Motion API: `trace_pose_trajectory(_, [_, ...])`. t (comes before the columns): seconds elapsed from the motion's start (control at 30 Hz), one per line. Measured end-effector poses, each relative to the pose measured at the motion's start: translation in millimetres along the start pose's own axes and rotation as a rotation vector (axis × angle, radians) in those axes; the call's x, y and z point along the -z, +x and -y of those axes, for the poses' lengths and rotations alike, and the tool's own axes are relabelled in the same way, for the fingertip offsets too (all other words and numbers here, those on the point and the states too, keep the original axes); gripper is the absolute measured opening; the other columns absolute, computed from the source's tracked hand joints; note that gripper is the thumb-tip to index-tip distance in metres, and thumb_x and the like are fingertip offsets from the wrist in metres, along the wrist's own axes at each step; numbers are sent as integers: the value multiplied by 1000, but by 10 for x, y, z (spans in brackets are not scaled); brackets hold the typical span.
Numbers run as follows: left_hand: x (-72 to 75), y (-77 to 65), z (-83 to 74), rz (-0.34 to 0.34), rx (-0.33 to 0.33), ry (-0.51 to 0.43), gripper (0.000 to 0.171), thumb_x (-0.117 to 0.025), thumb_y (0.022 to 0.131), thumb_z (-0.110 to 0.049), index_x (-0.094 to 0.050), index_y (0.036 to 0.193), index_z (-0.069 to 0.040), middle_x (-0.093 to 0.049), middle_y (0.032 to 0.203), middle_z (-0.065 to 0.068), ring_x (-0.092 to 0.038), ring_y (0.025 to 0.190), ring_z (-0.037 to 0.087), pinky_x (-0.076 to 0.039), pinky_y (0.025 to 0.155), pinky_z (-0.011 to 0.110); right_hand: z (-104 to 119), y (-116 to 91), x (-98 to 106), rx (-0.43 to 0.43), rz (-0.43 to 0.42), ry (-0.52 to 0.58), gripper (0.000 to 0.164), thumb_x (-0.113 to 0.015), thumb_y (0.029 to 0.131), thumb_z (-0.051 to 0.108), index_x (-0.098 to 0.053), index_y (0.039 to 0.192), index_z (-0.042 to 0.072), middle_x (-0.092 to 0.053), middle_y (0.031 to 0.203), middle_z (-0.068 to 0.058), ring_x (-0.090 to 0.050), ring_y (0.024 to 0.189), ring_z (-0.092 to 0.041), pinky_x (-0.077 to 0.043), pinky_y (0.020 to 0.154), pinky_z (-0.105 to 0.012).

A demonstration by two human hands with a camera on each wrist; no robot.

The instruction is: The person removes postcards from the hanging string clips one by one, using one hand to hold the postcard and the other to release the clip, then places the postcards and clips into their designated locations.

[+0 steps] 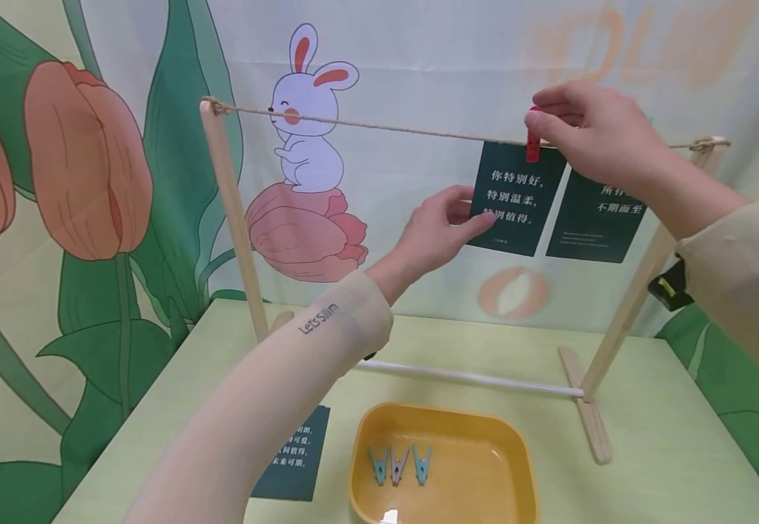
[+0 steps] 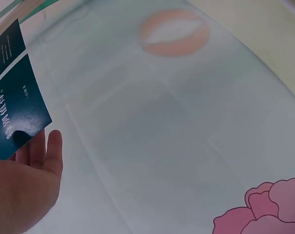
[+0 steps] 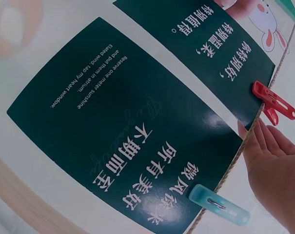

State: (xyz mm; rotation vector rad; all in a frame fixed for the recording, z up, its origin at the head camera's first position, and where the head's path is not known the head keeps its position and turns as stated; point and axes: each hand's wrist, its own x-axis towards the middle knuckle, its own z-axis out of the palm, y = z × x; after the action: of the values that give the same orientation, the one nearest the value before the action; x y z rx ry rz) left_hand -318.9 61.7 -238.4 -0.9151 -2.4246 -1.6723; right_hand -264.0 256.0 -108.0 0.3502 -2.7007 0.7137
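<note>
A dark green card [image 1: 517,196] with white writing hangs from a string [image 1: 405,131]. My left hand [image 1: 441,225] holds its lower left edge, thumb in front and fingers behind; the left wrist view shows this hand [image 2: 25,190] at the card's corner. At the card's top, a red clothespin [image 1: 533,145] sits over the string. My right hand [image 1: 605,131] has thumb and fingers about the clothespin's upper end. The right wrist view shows the red clothespin [image 3: 274,100] on card and string, beside the thumb. Next to it hangs a second green card [image 3: 127,122], clipped by a light blue clothespin [image 3: 219,204].
Wooden posts [image 1: 235,225] carry the string, with a white bar [image 1: 471,376] low between them. A yellow tray [image 1: 471,466] in front holds two blue-green clothespins [image 1: 421,466] and a pinkish one [image 1: 397,466]. Left of it lies another green card [image 1: 297,466], partly behind my left sleeve.
</note>
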Motion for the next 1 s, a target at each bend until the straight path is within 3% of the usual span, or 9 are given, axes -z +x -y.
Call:
trace_pose_trajectory(0.3, [-18, -4, -11, 22, 8, -18, 16, -62, 93, -27, -57, 107, -23, -63, 90, -9, -58, 83, 9, -46, 74, 25, 4, 26, -8, 0, 14, 91, 48, -49, 97, 44, -42, 137, 19, -55, 122, -1, -51, 112, -15, -34, 99, -32])
trace_pose_trajectory(1.0, [16, -47, 8, 41, 62, -108, 15, -59, 95, -23, -58, 109, -21, -63, 90, -5, -62, 81, 11, -48, 74, 27, -46, 12, 13, 6, 50, 133, 44, -54, 94, 43, -49, 131, 19, -58, 117, -3, -56, 104, -16, -38, 96, -30])
